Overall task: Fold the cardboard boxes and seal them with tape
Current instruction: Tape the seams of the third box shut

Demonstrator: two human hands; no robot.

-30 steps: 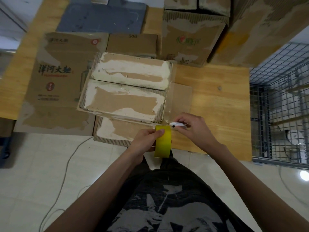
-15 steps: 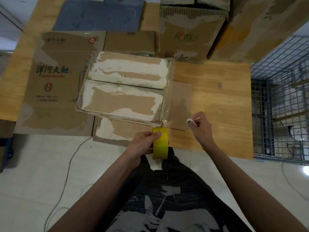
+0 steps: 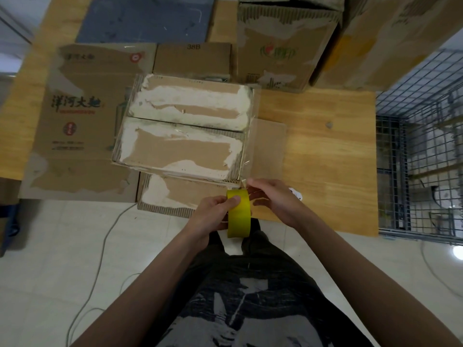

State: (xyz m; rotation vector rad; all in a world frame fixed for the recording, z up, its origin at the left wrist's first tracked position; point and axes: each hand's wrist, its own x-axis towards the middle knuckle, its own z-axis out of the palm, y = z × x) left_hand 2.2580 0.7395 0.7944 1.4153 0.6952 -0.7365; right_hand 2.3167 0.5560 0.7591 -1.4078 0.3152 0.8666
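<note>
Folded box (image 3: 184, 144) sits on the wooden table (image 3: 328, 151), near edge toward the person, two top flaps closed, seam running 9 to 3 o'clock. Torn white patches on both flaps. A strip of clear tape (image 3: 246, 146) runs down the box's 3 o'clock side to its 5 o'clock corner.

Yellow tape roll (image 3: 238, 213) stands on edge just off that corner, at the box's 5 o'clock, over the table's near edge. Left hand (image 3: 213, 216) grips the roll from its 9 o'clock side, thumb across the top of the rim. Right hand (image 3: 274, 200) at the roll's 2 o'clock, fingers curled and pinching the tape by the corner of the box. A small white object (image 3: 295, 194) shows behind the right hand; whether held or lying on the table, cannot tell.

Under the box, a flattened carton (image 3: 172, 196) juts toward 6 o'clock. Larger printed flat carton (image 3: 80, 116) at 9 o'clock. Standing boxes (image 3: 283, 46) at 1 o'clock. Wire cage (image 3: 421, 156) at 3 o'clock, off the table.
</note>
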